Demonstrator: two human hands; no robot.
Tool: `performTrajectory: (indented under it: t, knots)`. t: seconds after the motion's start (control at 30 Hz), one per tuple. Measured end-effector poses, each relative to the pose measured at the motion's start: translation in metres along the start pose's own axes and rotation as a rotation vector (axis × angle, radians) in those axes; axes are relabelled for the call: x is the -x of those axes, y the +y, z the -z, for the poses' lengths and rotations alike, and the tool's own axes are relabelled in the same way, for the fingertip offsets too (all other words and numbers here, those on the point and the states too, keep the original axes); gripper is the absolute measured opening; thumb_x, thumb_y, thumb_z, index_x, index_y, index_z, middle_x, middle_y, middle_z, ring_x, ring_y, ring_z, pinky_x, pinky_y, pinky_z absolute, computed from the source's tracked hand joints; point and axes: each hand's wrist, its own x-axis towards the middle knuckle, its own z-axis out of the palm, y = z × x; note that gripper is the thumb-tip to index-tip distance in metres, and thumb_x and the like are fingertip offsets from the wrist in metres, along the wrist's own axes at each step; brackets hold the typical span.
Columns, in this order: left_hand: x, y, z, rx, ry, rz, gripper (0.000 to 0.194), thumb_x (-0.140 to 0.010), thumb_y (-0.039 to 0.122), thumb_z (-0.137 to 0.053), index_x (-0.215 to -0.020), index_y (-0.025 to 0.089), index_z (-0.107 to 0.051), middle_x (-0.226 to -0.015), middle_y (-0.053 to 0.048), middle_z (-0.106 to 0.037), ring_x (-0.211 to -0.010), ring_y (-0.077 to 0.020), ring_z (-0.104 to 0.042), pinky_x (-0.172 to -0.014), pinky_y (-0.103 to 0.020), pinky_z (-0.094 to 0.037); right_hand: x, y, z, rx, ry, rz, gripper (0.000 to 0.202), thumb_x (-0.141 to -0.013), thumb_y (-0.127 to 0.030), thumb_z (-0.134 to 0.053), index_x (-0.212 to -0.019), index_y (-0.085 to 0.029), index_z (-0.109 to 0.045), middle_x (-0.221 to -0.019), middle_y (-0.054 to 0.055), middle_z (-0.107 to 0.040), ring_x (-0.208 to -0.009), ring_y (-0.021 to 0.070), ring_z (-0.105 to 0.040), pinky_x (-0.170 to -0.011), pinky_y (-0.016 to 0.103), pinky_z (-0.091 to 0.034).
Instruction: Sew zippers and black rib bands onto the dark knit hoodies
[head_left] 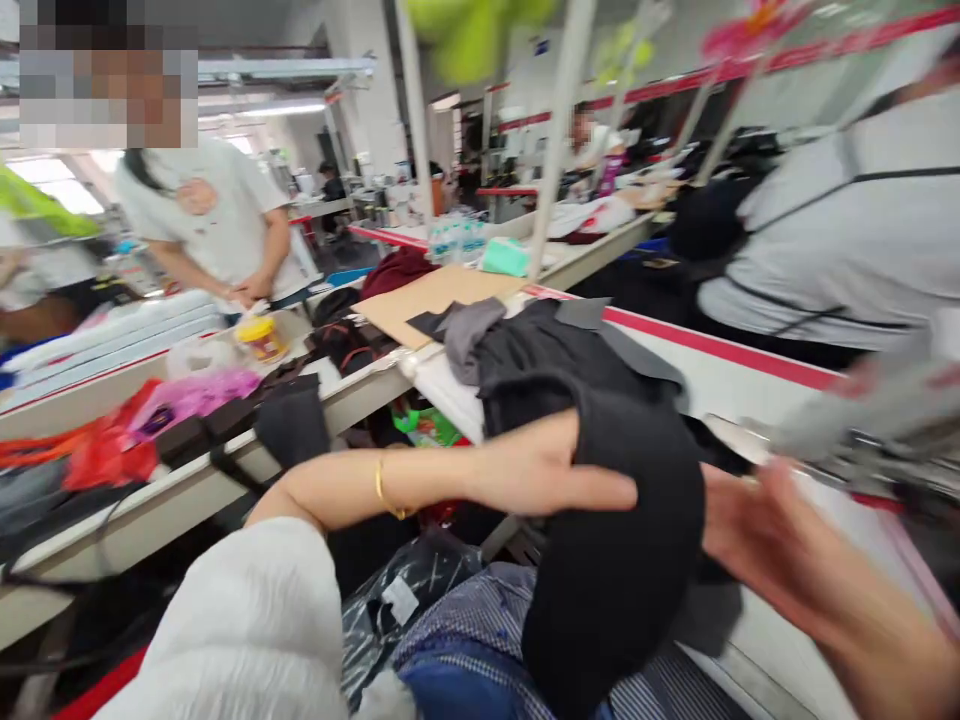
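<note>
My left hand (547, 475) grips a black fabric piece (630, 540), its thumb lying across the front and its fingers hidden inside the fold. The cloth hangs down over my lap in a rounded panel. At the cloth's right edge is my right hand (765, 520), blurred, with thumb and fingers apart; some fingertips pass behind the cloth, and whether they touch it I cannot tell. More dark garment cloth (540, 350) is bunched on the table end just beyond my hands, joined or lying against the held piece.
A white table with a red edge (720, 345) runs to the right, with a blurred sewing machine (877, 470) on it. A cloth-filled trough (180, 485) lies left. A clear plastic bag (412, 580) sits below. Co-workers (217, 220) are at left and right.
</note>
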Motion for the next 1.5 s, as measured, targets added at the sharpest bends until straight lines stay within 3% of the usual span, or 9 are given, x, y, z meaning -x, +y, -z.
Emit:
performTrajectory:
  t: [0.17,0.33,0.5,0.73,0.87,1.07,1.2,1.37,1.5]
  knots:
    - [-0.011,-0.077,-0.067,0.217,-0.334,0.434,0.038,-0.063,0.032,-0.069,-0.092,0.01,-0.058,-0.079,-0.006,-0.059,-0.074,-0.019,-0.059,-0.068,-0.035,-0.051,0.024,-0.007,-0.008,-0.944,-0.355,-0.323,0.048,-0.068,-0.048,-0.064,-0.106,-0.019,-0.061,-0.095,0.01,-0.065,-0.079,0.0221,-0.062,-0.07,0.032,-0.047]
    - [-0.018,-0.079,-0.049,0.72,0.102,0.649,0.052,-0.058,0.051,-0.068,-0.089,0.01,-0.061,-0.079,-0.006,-0.062,-0.062,-0.0131,-0.057,-0.046,-0.021,-0.044,0.087,0.005,-0.012,-1.066,-0.244,-0.286,0.048,-0.076,-0.041,-0.06,-0.119,-0.021,-0.051,-0.107,0.007,-0.061,-0.088,0.0217,-0.059,-0.076,0.032,-0.047]
    - [-0.031,-0.068,-0.036,0.766,0.394,0.752,0.026,-0.068,0.028,-0.065,-0.085,0.008,-0.061,-0.084,-0.011,-0.065,-0.072,-0.0178,-0.062,-0.06,-0.027,-0.051,0.121,0.022,-0.025,-0.83,-0.296,-0.244,0.045,-0.081,-0.039,-0.054,-0.122,-0.022,-0.05,-0.12,0.006,-0.054,-0.11,0.0247,-0.049,-0.095,0.037,-0.036]
    - [-0.026,-0.073,-0.054,0.691,0.137,0.648,0.049,-0.058,0.035,-0.076,-0.098,0.012,-0.061,-0.084,-0.008,-0.064,-0.058,-0.0122,-0.058,-0.036,-0.015,-0.041,0.1,0.016,-0.029,-0.401,0.105,-0.243,0.037,-0.086,-0.033,-0.043,-0.12,-0.019,-0.049,-0.106,0.005,-0.061,-0.095,0.0206,-0.057,-0.083,0.033,-0.043]
    - [-0.034,-0.064,-0.025,0.837,0.065,0.575,0.062,-0.068,0.059,-0.057,-0.114,0.017,-0.054,-0.096,-0.01,-0.063,-0.069,-0.0188,-0.063,-0.048,-0.027,-0.054,0.1,0.015,-0.03,-0.341,0.143,-0.238,0.031,-0.087,-0.031,-0.041,-0.113,-0.02,-0.054,-0.101,0.003,-0.063,-0.09,0.0188,-0.058,-0.078,0.03,-0.045]
    - [-0.034,-0.065,-0.004,0.618,0.026,0.741,0.036,-0.072,0.02,-0.059,-0.107,0.013,-0.057,-0.102,-0.011,-0.061,-0.077,-0.0179,-0.062,-0.055,-0.025,-0.054,0.103,0.018,-0.038,-0.228,0.164,-0.181,0.027,-0.086,-0.025,-0.042,-0.108,-0.022,-0.057,-0.105,0.003,-0.062,-0.095,0.0185,-0.057,-0.083,0.03,-0.042]
    - [-0.042,-0.06,-0.006,0.299,0.083,0.804,0.025,-0.071,0.028,-0.063,-0.09,0.011,-0.06,-0.087,-0.009,-0.065,-0.067,-0.0148,-0.061,-0.056,-0.022,-0.052,0.098,0.007,-0.034,-0.386,0.138,-0.21,0.023,-0.084,-0.027,-0.045,-0.101,-0.02,-0.059,-0.093,0.003,-0.064,-0.085,0.0185,-0.058,-0.077,0.03,-0.043]
    - [-0.115,-0.05,-0.008,-0.715,-0.004,0.123,0.023,-0.082,0.028,-0.045,-0.094,0.015,-0.06,-0.083,-0.006,-0.065,-0.073,-0.0189,-0.061,-0.066,-0.029,-0.049,0.069,-0.008,-0.022,-1.192,0.01,-0.277,0.03,-0.079,-0.045,-0.05,-0.086,-0.016,-0.053,-0.073,0.001,-0.058,-0.062,0.0124,-0.054,-0.056,0.024,-0.043]
    - [-0.189,-0.083,-0.019,-1.462,-0.465,-0.473,0.032,-0.083,0.012,-0.036,-0.111,0.016,-0.053,-0.089,-0.01,-0.064,-0.074,-0.0206,-0.061,-0.057,-0.028,-0.046,0.042,0.014,-0.006,-0.923,0.026,-0.245,0.024,-0.085,-0.037,-0.042,-0.085,-0.016,-0.052,-0.075,0.001,-0.058,-0.065,0.0118,-0.054,-0.06,0.024,-0.044]
